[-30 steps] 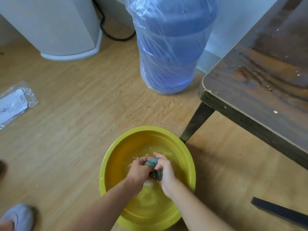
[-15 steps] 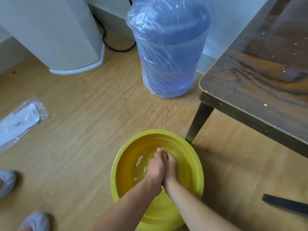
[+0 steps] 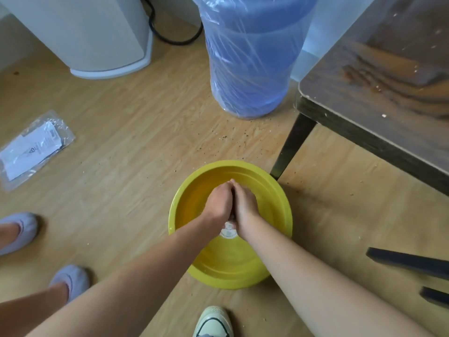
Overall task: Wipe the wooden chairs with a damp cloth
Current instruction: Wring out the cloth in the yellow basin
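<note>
Hands: left hand [image 3: 218, 203] and right hand [image 3: 245, 205] pressed together over basin [image 3: 184, 190]; cloth hidden. Likely wringing step; next: wipe chair [image 3: 379, 110] at 2 o'clock.

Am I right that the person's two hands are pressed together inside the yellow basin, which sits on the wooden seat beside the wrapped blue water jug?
Not quite: the yellow basin sits on the floor, below and beside the wooden seat, as the head view shows. The rest holds: the left hand and right hand are pressed together inside it, near the wrapped blue water jug.
</note>
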Available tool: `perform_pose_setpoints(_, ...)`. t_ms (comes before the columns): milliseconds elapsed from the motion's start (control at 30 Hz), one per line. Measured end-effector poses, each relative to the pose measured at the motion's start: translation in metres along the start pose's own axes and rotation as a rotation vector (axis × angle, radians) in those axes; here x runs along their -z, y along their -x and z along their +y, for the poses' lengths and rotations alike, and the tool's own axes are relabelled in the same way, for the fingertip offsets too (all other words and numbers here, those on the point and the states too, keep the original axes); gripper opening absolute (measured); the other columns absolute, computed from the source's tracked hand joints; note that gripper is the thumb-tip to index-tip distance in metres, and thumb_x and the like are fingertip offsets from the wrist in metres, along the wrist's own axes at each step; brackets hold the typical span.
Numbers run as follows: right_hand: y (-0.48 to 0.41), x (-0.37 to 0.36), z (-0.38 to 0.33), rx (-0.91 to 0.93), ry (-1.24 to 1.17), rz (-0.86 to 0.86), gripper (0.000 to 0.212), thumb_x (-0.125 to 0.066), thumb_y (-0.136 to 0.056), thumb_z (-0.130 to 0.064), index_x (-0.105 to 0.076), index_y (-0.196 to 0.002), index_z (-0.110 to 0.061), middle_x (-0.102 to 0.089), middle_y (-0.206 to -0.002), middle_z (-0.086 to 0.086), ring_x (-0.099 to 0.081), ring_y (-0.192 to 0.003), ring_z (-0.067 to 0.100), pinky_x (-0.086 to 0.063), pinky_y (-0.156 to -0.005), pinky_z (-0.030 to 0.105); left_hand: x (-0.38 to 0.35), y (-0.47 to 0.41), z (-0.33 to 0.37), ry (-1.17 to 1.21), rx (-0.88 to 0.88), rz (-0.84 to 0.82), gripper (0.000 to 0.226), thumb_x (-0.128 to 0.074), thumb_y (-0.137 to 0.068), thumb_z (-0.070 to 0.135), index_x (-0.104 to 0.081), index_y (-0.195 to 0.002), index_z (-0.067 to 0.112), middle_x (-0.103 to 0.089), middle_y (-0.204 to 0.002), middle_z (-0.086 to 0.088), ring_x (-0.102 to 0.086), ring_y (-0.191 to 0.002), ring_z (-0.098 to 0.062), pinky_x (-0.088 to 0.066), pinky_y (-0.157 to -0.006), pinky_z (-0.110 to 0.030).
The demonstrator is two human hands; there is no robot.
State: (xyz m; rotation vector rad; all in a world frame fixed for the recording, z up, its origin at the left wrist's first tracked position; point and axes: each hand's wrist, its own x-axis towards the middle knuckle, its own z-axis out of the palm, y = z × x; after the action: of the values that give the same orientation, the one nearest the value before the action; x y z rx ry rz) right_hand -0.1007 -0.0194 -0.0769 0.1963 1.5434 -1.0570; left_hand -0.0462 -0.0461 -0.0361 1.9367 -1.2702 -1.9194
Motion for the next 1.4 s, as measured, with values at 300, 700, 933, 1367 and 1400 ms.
perform_pose_setpoints(300, 0.117, -0.002, -0.087, -0.110, -0.192, 0.083, 0.016, -0.048, -0.107, -0.018, -0.064, -0.109, -0.015, -0.069, -0.107, 0.021, -0.069, -0.080, 0.032, -0.056, -0.057, 0.034, 0.037, 0.107, 0.072, -0.368, -0.307, 0.157, 0.011, -0.076, -0.082, 0.031, -0.078, -0.087, 0.040, -0.081, -0.090, 0.005, -0.077, -0.085, -0.015, -0.062, -0.075, -0.036)
perform_pose_setpoints(700, 0.184, -0.075, -0.178, -0.148, -0.125, 0.271, 0.021, -0.048, -0.101, -0.023, -0.064, -0.098, -0.010, -0.066, -0.084, 0.004, -0.065, -0.074, 0.024, -0.056, -0.065, 0.031, 0.104, 0.181, 0.198, -0.073, -0.093, 0.205, 0.022, -0.054, -0.106, 0.013, -0.075, -0.112, 0.017, -0.069, -0.107, -0.006, -0.061, -0.092, -0.022, -0.045, -0.085, -0.039)
perform_pose_setpoints(933, 0.199, -0.048, -0.138, -0.292, -0.097, 0.159, 0.035, -0.061, -0.100, -0.041, -0.069, -0.092, -0.007, -0.067, -0.062, 0.010, -0.058, -0.046, 0.022, -0.042, -0.042, 0.022, 0.121, 0.185, 0.175, -0.086, 0.062, 0.174, 0.017, -0.061, -0.105, 0.026, -0.076, -0.108, 0.019, -0.070, -0.100, 0.002, -0.064, -0.110, -0.035, -0.055, -0.107, -0.054)
perform_pose_setpoints(1367, 0.184, -0.029, -0.129, -0.315, 0.015, 0.241, 0.031, -0.047, -0.101, -0.036, -0.062, -0.091, -0.010, -0.057, -0.071, 0.008, -0.047, -0.053, 0.021, -0.036, -0.049, 0.024, 0.104, 0.179, 0.134, 0.043, 0.161, 0.187, 0.024, -0.053, -0.108, 0.015, -0.074, -0.098, 0.018, -0.066, -0.096, -0.007, -0.061, -0.091, -0.023, -0.053, -0.084, -0.041)
perform_pose_setpoints(1400, 0.183, -0.031, -0.129, -0.310, 0.008, 0.240, 0.029, -0.046, -0.100, -0.032, -0.061, -0.088, -0.010, -0.056, -0.069, 0.008, -0.046, -0.052, 0.021, -0.036, -0.050, 0.024, 0.103, 0.180, 0.135, 0.042, 0.156, 0.186, 0.024, -0.053, -0.109, 0.016, -0.074, -0.097, 0.018, -0.065, -0.095, -0.006, -0.060, -0.089, -0.022, -0.052, -0.084, -0.041)
